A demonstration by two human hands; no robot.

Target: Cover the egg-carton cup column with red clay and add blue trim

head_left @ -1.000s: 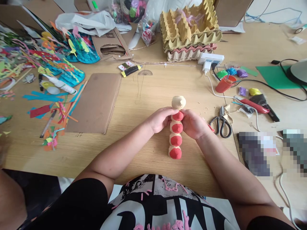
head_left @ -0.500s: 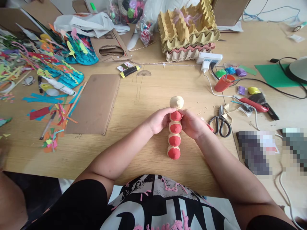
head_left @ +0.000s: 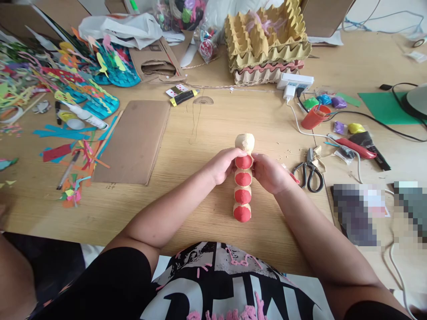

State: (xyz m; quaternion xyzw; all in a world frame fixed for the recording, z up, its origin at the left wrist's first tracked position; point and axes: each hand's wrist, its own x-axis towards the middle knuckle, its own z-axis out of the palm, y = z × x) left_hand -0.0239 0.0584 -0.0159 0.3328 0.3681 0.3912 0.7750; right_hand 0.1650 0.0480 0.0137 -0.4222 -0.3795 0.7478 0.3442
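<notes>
Pinching red-domed strip (head_left: 242, 195) near pale far cup (head_left: 245, 142), left hand (head_left: 223, 166) and right hand (head_left: 271, 172) either side, over counter (head_left: 207, 222) (resting or lifted, cannot tell); hard squeeze or uneven pull could crease strip or tear cup off

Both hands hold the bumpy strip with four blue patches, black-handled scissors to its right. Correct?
No: the head view shows four red patches, not blue. The left hand and right hand do hold the bumpy strip, and black-handled scissors lie to its right.
</notes>
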